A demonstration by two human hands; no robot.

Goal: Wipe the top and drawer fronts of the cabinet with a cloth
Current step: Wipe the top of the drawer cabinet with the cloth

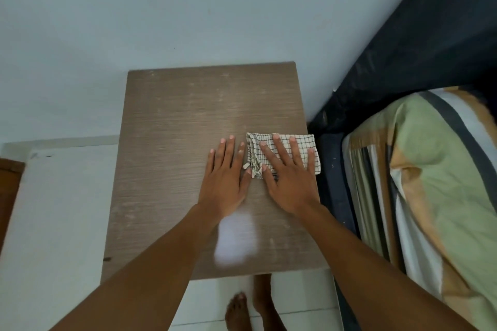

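Observation:
The brown wood-grain cabinet top (pixel 172 142) fills the middle of the view, seen from above, with pale dusty streaks near its back edge. A folded cream cloth with a dark grid pattern (pixel 255 152) lies at the top's right edge. My right hand (pixel 289 177) presses flat on the cloth with its fingers spread. Flat on the bare wood just left of the cloth rests my left hand (pixel 224 180), its fingertips touching the cloth's bunched edge. The drawer fronts are out of sight below the top.
A pale wall (pixel 188 8) stands behind the cabinet. To the right is a dark bed frame (pixel 403 48) with a green, orange and striped pillow (pixel 435 174). My bare feet (pixel 242 309) stand on white floor tiles at the cabinet's front edge.

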